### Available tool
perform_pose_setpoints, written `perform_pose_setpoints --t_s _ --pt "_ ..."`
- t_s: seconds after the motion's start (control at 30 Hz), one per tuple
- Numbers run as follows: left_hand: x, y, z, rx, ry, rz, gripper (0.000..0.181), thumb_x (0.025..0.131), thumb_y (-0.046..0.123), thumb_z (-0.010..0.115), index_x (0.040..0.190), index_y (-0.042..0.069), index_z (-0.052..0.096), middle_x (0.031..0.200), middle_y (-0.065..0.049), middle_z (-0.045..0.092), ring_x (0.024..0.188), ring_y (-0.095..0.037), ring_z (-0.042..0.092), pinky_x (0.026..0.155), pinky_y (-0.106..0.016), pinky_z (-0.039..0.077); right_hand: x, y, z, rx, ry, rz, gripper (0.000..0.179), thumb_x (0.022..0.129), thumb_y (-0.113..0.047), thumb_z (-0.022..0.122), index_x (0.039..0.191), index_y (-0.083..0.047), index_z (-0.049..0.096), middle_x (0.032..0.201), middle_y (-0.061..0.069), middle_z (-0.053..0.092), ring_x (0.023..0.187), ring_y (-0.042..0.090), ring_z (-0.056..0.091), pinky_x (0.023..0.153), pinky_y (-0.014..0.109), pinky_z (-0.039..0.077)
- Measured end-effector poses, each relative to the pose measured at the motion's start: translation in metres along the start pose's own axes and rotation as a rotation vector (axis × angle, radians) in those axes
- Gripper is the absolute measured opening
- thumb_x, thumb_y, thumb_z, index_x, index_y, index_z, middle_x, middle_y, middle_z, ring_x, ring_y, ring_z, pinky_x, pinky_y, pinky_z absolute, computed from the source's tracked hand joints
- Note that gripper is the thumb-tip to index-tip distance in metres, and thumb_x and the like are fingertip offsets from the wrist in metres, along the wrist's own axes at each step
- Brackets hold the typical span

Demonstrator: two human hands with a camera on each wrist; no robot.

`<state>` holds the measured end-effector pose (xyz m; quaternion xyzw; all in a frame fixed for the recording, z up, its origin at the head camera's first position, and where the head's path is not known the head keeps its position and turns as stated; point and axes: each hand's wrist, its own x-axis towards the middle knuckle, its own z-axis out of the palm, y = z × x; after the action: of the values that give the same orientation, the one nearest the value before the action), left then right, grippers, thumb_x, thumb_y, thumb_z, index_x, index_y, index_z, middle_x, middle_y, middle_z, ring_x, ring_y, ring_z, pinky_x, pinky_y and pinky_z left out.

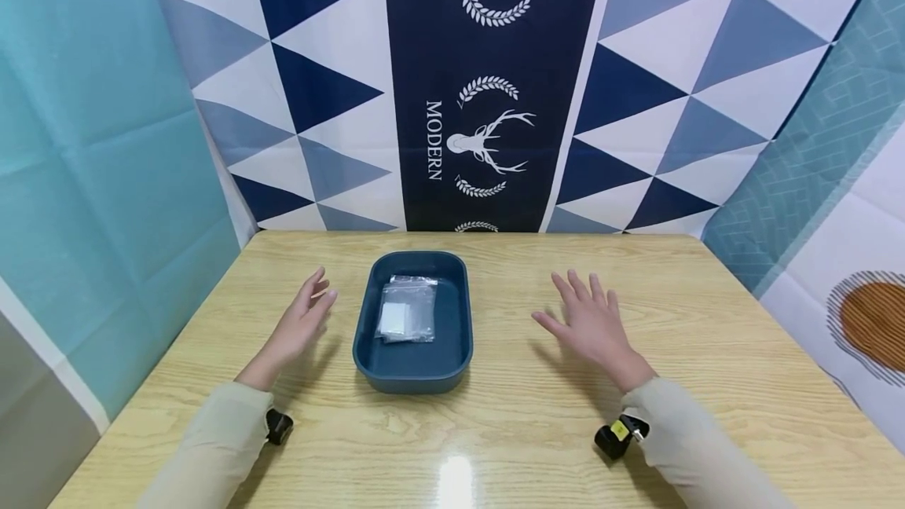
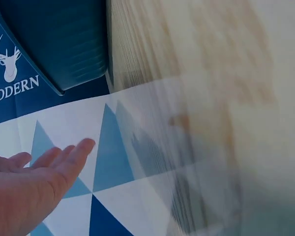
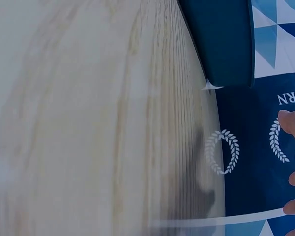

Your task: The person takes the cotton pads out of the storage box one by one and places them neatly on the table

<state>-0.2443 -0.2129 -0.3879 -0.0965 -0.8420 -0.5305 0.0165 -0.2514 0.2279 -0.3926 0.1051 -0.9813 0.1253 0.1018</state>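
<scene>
A dark blue rectangular bin [image 1: 413, 382] with rounded corners stands on the wooden table between the two hands. Inside it, toward its left side, lies a small stack of clear plastic bags [image 1: 420, 305] with a white patch on the top one. To the left of the bin the left hand [image 1: 300, 326] hovers with relaxed, extended fingers, holding nothing. Farther off on the other side, the right hand [image 1: 590, 320] has its fingers spread, palm down over the table, also holding nothing. Both wrist views show the outer wall of the bin [image 2: 73, 44] [image 3: 221, 44] but not the bags.
The wooden table [image 1: 523, 430] reaches back to a patterned cloth [image 1: 467, 85] with triangles and deer prints. A plain turquoise cloth [image 1: 106, 140] hangs along the left side, and another printed cloth [image 1: 834, 203] along the right. Small black wrist cameras [image 1: 279, 426] sit at both sleeves.
</scene>
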Motion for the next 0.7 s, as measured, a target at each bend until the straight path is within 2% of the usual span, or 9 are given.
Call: perform_pose_setpoints --t_s 0.17,0.27,0.47,0.7 --pt "0.002 0.002 0.003 -0.180 -0.025 -0.004 0.061 0.101 0.034 0.035 0.149 0.004 0.009 0.143 -0.029 0.024 0.130 -0.043 0.027 0.099 -0.054 0.034 0.002 -0.005 0.001 0.016 0.003 -0.004 0.085 0.087 -0.067 0.041 0.147 -0.009 0.028 0.149 0.023 0.021 0.134 0.049 0.007 0.101 0.068 0.005" --pt "0.005 0.003 0.004 -0.256 -0.045 -0.010 0.058 0.102 0.030 0.033 0.148 0.002 0.010 0.142 -0.030 0.024 0.130 -0.043 0.026 0.098 -0.054 0.035 0.004 -0.008 0.003 0.022 0.006 -0.005 0.084 0.087 -0.066 0.041 0.147 -0.009 0.028 0.149 0.023 0.022 0.134 0.049 0.007 0.102 0.067 0.005" --pt "0.009 0.004 0.009 -0.323 -0.093 -0.051 0.056 0.103 0.029 0.031 0.148 0.001 0.012 0.145 -0.029 0.021 0.131 -0.044 0.026 0.096 -0.056 0.036 0.006 -0.011 0.006 0.034 0.007 0.000 0.085 0.086 -0.067 0.041 0.147 -0.009 0.028 0.149 0.022 0.022 0.134 0.049 0.008 0.102 0.067 0.006" --pt "0.012 0.004 0.015 -0.380 -0.146 -0.108 0.056 0.102 0.029 0.035 0.147 0.002 0.016 0.148 -0.026 0.019 0.133 -0.042 0.023 0.096 -0.052 0.038 0.010 -0.016 0.008 0.065 0.004 0.008 0.087 0.086 -0.068 0.040 0.147 -0.009 0.027 0.149 0.022 0.021 0.134 0.048 0.008 0.102 0.067 0.004"
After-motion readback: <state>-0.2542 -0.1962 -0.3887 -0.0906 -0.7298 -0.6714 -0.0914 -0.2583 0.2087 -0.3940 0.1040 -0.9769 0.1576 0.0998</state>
